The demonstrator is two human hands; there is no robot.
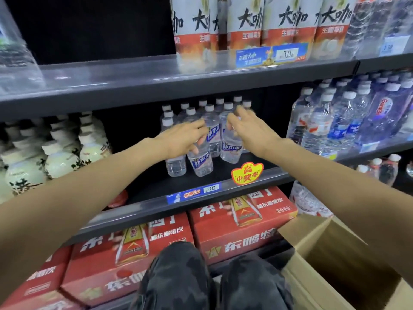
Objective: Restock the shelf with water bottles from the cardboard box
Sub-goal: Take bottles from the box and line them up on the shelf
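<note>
Both arms reach into the middle shelf [201, 199]. My left hand [185, 137] grips the top of a clear water bottle with a blue label [200, 163], which stands tilted at the front of the group. My right hand [248, 128] holds the neck of another such bottle [232, 148] just to its right. Behind them stand several white-capped water bottles [210, 110] in rows. The open cardboard box [339, 260] sits at the lower right beside my knees; the part of its inside that I see looks bare.
White round bottles [55, 153] fill the shelf's left side, with a dark gap between them and the water. Larger water bottles [339, 121] stand at the right. Red drink cartons [241, 222] lie below, tall cartons above. A yellow-red promo tag [247, 173] sticks up from the shelf edge.
</note>
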